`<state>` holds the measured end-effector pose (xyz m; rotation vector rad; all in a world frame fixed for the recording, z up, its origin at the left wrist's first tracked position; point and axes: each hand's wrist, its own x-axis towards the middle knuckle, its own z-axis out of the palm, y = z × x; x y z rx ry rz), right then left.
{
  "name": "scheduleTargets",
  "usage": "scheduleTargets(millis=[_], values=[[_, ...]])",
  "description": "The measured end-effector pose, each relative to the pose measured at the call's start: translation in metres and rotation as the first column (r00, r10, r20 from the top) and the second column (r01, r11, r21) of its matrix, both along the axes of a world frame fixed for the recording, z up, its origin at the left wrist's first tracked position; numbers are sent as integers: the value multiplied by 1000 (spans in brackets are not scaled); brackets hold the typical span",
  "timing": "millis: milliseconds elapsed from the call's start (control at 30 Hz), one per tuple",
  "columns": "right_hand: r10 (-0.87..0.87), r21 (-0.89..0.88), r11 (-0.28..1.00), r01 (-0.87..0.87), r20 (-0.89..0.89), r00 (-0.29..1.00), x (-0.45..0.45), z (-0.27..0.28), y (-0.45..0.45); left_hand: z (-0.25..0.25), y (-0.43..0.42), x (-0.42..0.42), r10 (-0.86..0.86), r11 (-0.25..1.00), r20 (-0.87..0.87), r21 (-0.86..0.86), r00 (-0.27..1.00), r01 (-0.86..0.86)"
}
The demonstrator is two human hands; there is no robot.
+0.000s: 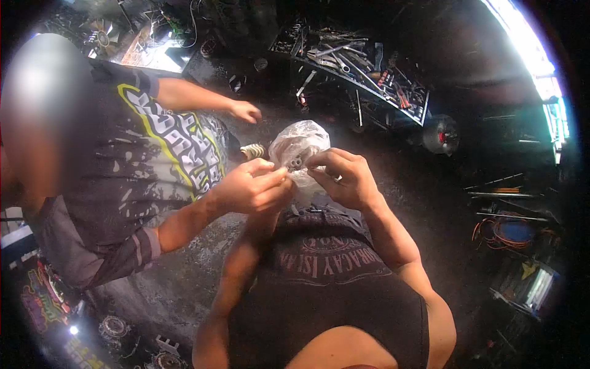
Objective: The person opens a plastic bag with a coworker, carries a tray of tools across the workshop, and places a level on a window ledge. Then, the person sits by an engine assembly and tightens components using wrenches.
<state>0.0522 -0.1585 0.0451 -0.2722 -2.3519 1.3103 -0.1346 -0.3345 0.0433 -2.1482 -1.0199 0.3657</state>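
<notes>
A clear plastic bag (300, 136) with small round metal parts (296, 163) inside is held up at the middle of the view. My right hand (345, 177) pinches the right edge of the bag, its fingers closed. Low on the bag's left side is my left hand (279, 198), mostly covered by a co-worker's hand (249, 186), so its fingers cannot be made out. The co-worker's fingertips are close together at the bag's left edge.
The co-worker (166, 147) leans in from the left, the other hand (246, 112) beyond the bag. A metal tray (424, 111) of wrenches and other tools stands at upper right. Coiled cable (491, 234) lies at right, round metal parts (114, 327) at lower left.
</notes>
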Motion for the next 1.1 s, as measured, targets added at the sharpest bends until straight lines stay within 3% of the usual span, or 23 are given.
scheduleTargets(millis=[233, 267, 333, 433, 467, 567, 600, 633, 667, 700, 733, 833, 1033, 1067, 1100], values=[[105, 94, 989, -116, 112, 988, -11, 12, 6, 4, -4, 3, -110, 987, -245, 85, 963, 134], [103, 71, 991, -112, 117, 988, -9, 11, 3, 8, -5, 7, -107, 994, -137, 6, 985, 109], [100, 24, 994, -104, 129, 987, -4, 9, 0, -10, -10, 21, 21, 971, -409, 225, 912, 79], [152, 51, 984, -169, 233, 960, 7, 11, 2, -6, -10, 48, 103, 991, -63, -77, 993, -108], [159, 64, 982, -180, 253, 954, 12, 13, 4, 5, -5, 56, 159, 965, 170, -232, 972, -118], [171, 124, 969, -215, 295, 940, 24, 14, 15, -54, -2, 56, 55, 998, -287, -18, 956, -63], [175, 154, 961, -231, 309, 935, 27, 8, 19, -61, 2, 58, 39, 981, -684, 163, 729, 100], [178, 184, 952, -246, 323, 930, 28, 7, 22, -66, 7, 57, 254, 905, -861, 372, 440, 205], [158, 174, 962, -210, 272, 949, 27, 9, 25, -69, 12, 57, 510, 772, -860, 448, -18, 452], [114, 138, 980, -145, 207, 972, 26, 10, 27, -64, 19, 57, 644, 712, -678, 362, -353, 602], [67, 100, 992, -82, 145, 987, 24, 11, 29, -65, 30, 59, 628, 755, -480, 182, -613, 630], [-43, -15, 999, 43, 10, 999, 16, 16, 34, -60, 40, 64, 561, 812, -282, 3, -778, 584], [-240, -128, 966, 225, -122, 963, 12, 12, 51, -49, 43, 70, 490, 827, -452, -29, -745, 562], [-307, -342, 907, 248, -130, 943, 12, 12, 51, -15, 43, 77, 456, 840, -524, -13, -719, 542], [-359, -353, 884, 306, -92, 929, 13, 21, 53, -22, 42, 77, 414, 853, -653, 35, -635, 520]])
